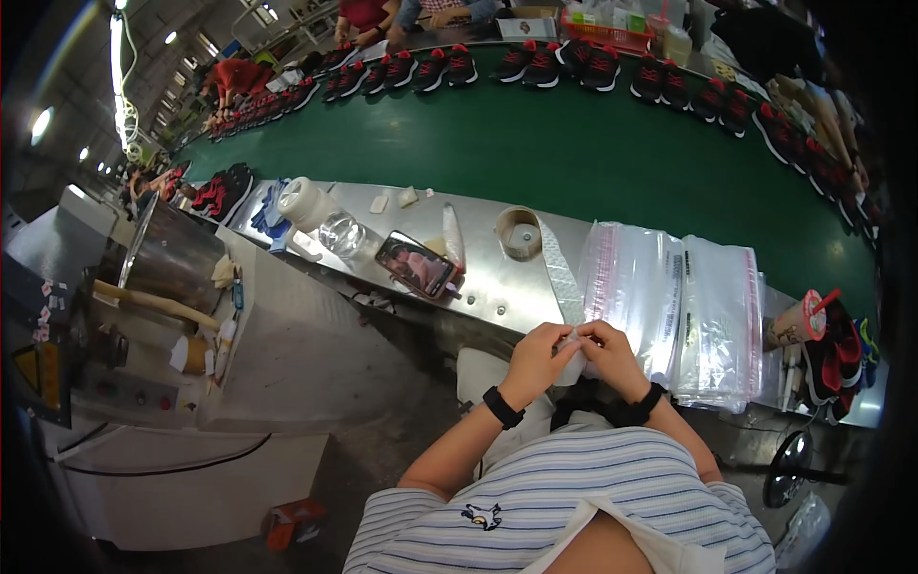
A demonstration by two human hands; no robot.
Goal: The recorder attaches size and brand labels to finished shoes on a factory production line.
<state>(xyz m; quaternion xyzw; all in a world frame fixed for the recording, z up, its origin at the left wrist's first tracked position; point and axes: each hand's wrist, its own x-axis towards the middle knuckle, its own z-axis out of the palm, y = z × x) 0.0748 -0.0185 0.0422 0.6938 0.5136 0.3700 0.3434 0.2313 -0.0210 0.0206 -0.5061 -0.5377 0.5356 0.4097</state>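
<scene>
1. Nearest is the person's striped shirt (612, 478), with a dark band (502, 408) on the left wrist and another on the right.
2. The left hand (538, 358) is closed in a pinch, thumb and fingertips gripping the whitish strip (557, 268) at its near end.
3. The right hand (613, 358) pinches there too, its fingertips meeting the left's; the fingers hide exactly how the end lies between them.
4. Just beyond the hands is the metal table (521, 298), across which the strip runs from its roll (519, 235) to the hands.
5. Just right of the strip, flat clear plastic bags (636, 297) lie in two side-by-side piles.
6. Farther right stand a paper cup (792, 323) with a red straw and, beside it, dark shoes with red linings (840, 359).
7. Left of the roll, a phone (418, 265) lies with its screen lit; past it a clear bottle (341, 232) with a white top lies tilted.
8. Beyond the table stretches a green belt (402, 143).
9. Along the belt's far edge runs a row of black-and-red shoes (432, 69).
10. Behind that row are a red basket (612, 34) and co-workers, two of them partly cut off by the top edge.
</scene>
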